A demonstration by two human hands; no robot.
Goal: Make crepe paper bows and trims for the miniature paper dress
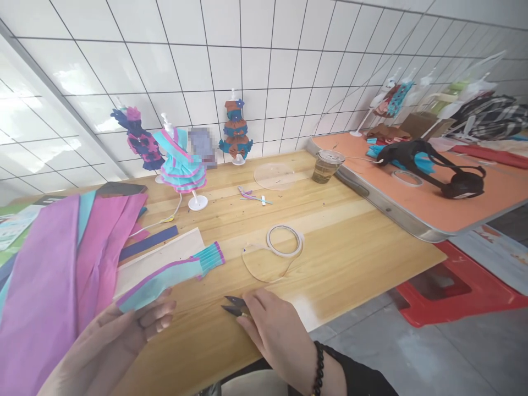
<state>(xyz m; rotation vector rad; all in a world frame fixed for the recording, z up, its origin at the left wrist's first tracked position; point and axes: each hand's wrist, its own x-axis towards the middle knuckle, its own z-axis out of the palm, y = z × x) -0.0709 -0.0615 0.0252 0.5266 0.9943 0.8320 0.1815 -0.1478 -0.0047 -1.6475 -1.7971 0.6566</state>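
Note:
My left hand [132, 330], palm up with its fingers curled, holds the near end of a pale blue strip with a purple edge [165, 278]. The strip's far end runs into a pleated turquoise part [211, 258] above the tabletop. My right hand [276, 324] is closed around small dark-bladed snips [233, 306], resting low over the table. The snips' blades stand apart and point left; their handles are hidden in my fingers. A roll of narrow white tape [284, 241] lies beyond my right hand, with a loose thin strand beside it.
Purple and pink sheets [53, 264] cover the table's left side. Mini dress forms [183, 165] stand by the tiled wall. A lidded cup [325, 166] sits near the orange table [445, 214], which holds a black strapped device [429, 165]. A red stool [474, 291] stands at right.

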